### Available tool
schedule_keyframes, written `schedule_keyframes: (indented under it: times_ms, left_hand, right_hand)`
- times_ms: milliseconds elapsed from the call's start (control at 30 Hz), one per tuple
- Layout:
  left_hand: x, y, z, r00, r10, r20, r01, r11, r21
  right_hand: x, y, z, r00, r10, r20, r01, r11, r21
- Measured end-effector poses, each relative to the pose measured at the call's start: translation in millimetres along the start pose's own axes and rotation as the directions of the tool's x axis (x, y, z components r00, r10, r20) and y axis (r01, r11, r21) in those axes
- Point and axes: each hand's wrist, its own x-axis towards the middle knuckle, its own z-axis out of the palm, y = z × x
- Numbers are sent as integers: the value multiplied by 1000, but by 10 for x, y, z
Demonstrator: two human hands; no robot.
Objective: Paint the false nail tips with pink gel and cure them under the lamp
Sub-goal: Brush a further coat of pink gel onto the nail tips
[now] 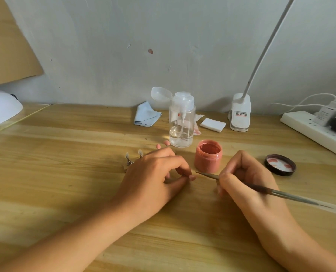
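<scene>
1. A pale wooden table (65, 193) stands against a scuffed grey-white wall (104, 55).
2. The open round pink gel jar (208, 156) stands upright mid-table, between the two hands and just beyond them.
3. Left of the jar, a small metal stand of false nail tips (128, 162) is mostly covered by the left hand (155, 173). Two clear tips and two pink tips show past the knuckles; how many more it carries cannot be told.
4. The left hand's fingers are curled, with thumb and forefinger pinching a small pinkish tip (192, 177) in front of the jar. Most of it is hidden by the fingers.
5. The right hand (245, 179), to the right of the jar and nearer the camera, grips a thin grey-handled brush (292, 197) like a pen, fingers closed round the shaft. Its fine end points at the pinched tip; whether they touch is unclear. Its rear end wears a clear cap.
6. Right of the jar, a black lid (280, 164) lies upside down, pink smears on its liner.
7. Just behind the jar stands a clear plastic pump bottle (181, 122), flip cap open, some liquid inside.
8. Further behind lie a folded blue cloth (146, 114), white pads (212, 124) and a white clip lamp base (239, 114).
9. Far right, a white power strip (310, 128) is cut off by the frame; far left, so is a white curing lamp (2, 108).
</scene>
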Motion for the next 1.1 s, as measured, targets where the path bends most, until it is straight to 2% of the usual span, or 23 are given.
schedule_keyframes:
  times_ms: [200,433,600,867,1100]
  left_hand:
    - [4,-57,23,999,-38,16,38,998,-57]
    - [60,-148,40,983,-146,108,170,950,-261]
    - [70,-169,49,973,-186,137,220,930,-294]
    - [74,-158,47,972,-189,140,223,929,-294]
    - [81,-156,45,971,-184,151,223,925,-307]
  right_hand:
    - [1,19,13,999,4,34,-3,1000,-5]
    - [1,37,17,1000,-17,24,18,1000,-23]
    - [10,39,28,1000,-13,16,13,1000,-16]
    - [12,72,47,998,-33,48,36,997,-67]
    - [24,85,35,998,-62,10,63,994,-85]
